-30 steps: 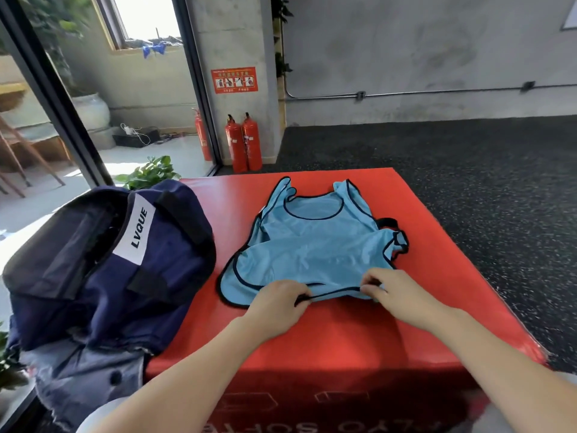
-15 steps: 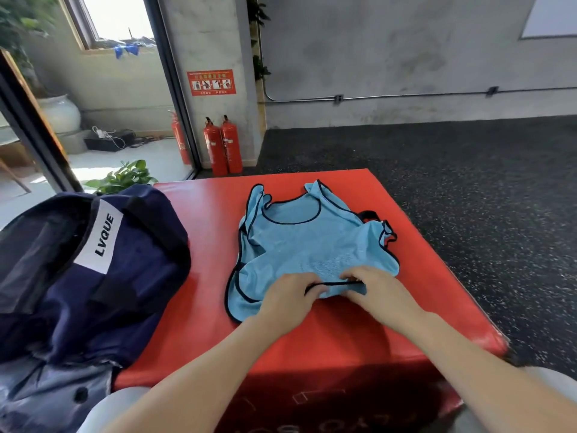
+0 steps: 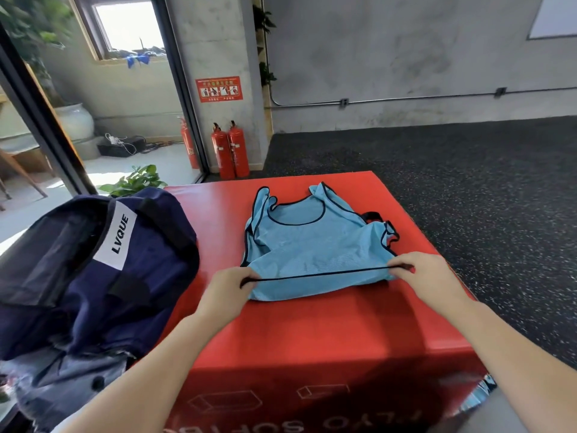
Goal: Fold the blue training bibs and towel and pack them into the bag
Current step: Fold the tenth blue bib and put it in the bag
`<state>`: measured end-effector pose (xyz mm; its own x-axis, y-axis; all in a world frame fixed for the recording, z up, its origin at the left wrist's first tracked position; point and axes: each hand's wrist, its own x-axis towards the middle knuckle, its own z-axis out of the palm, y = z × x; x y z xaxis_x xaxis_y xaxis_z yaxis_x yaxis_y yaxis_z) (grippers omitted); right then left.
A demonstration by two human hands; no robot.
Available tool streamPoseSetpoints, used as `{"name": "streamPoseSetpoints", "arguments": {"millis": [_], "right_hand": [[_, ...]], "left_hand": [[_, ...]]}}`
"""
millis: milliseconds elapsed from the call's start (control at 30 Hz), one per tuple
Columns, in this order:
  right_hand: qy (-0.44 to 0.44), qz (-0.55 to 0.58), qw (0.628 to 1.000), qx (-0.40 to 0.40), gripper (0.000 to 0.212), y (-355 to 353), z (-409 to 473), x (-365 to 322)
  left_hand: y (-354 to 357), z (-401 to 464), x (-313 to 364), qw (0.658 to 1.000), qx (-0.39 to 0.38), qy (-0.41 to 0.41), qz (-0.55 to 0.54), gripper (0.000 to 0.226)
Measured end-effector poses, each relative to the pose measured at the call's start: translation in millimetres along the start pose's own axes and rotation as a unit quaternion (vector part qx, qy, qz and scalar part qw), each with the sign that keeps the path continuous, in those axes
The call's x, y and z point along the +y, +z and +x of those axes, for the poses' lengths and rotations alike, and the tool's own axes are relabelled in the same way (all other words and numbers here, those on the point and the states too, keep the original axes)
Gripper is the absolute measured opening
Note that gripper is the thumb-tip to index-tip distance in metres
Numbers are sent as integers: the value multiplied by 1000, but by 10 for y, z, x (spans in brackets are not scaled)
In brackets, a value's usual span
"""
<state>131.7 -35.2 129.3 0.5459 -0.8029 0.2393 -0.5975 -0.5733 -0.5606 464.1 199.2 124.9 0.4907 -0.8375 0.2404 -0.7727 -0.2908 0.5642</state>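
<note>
The blue bib (image 3: 312, 245) lay spread on the red bench (image 3: 312, 332), its neck hole away from the person and its near hem lifted off the surface. The left hand (image 3: 226, 292) pinched that hem at the corner nearest the bag (image 3: 93, 270), and the right hand (image 3: 427, 276) pinched the opposite corner, each grip closed on the black binding so that the edge ran taut and straight between them, probably to square the cloth for a fold. The bib looked like thin, fine mesh, limp and lightly rumpled, with dark piping round every opening. The navy bag, soft and slumped, sat left of the bib, partly overhanging the glossy padded bench.
</note>
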Motion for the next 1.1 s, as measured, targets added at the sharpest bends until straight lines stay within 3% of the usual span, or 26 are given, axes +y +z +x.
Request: {"name": "streamPoseSetpoints", "arguments": {"millis": [233,367,433,500,567,767,1100], "right_hand": [[-52,-5,999,-11,13,-127,-143,75],[-60,-81,984,-150,28,-107,-204,165],[-50,-110,972,-203,24,-105,-226,160],[-46,-114,971,-204,13,-98,-228,146],[-48,-105,977,-181,19,-76,-216,102],[-92,-48,984,-143,9,138,-53,-223],[-185,-120,952,-211,23,798,255,-759]], "left_hand": [[-313,-210,-160,999,39,-17,-13,23],[-294,-412,-222,996,-78,15,51,20],[-297,-483,-223,987,-134,38,82,8],[-303,-511,-200,986,-130,53,87,11],[-303,-492,-178,991,-102,48,76,17],[-116,-224,-11,996,-62,65,32,8],[453,187,349,977,-146,148,54,26]]}}
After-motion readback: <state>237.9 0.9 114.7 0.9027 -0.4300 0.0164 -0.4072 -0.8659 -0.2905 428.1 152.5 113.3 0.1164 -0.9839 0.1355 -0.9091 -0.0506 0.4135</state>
